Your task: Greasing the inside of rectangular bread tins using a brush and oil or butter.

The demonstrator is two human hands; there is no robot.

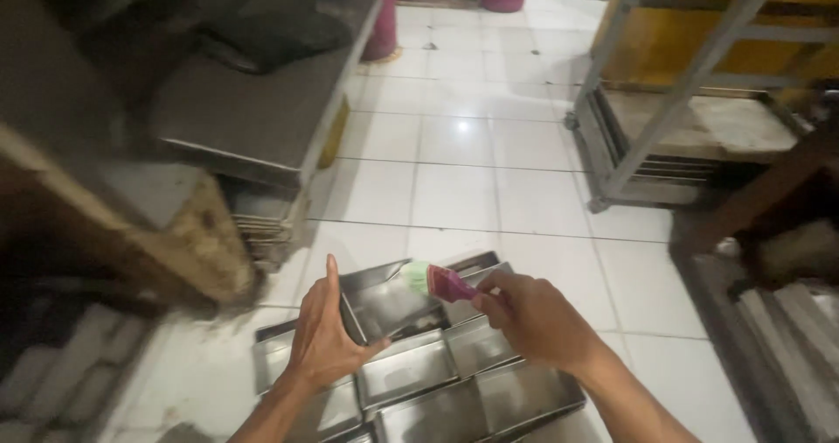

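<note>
Currently in hand: brushing of baking tins, one tin at a time, on the white tiled floor.

Item one, left hand: fingers curled round the near wall of a rectangular metal loaf tin, thumb raised, tilting the tin up toward the viewer.

Item two, right hand: closed in a pinch on the pink handle of a pastry brush, whose pale green bristles sit at the tin's upper rim, just inside.

Item three: cluster of similar tins, lying packed edge to edge on the floor beneath and around both hands.

Surroundings: metal rack to the right, stacked trays to the left.

Judged step: coating the tilted tin's interior. The next move would seem to call for sweeping bristles across base and corners, holding the tilt steady.
</note>
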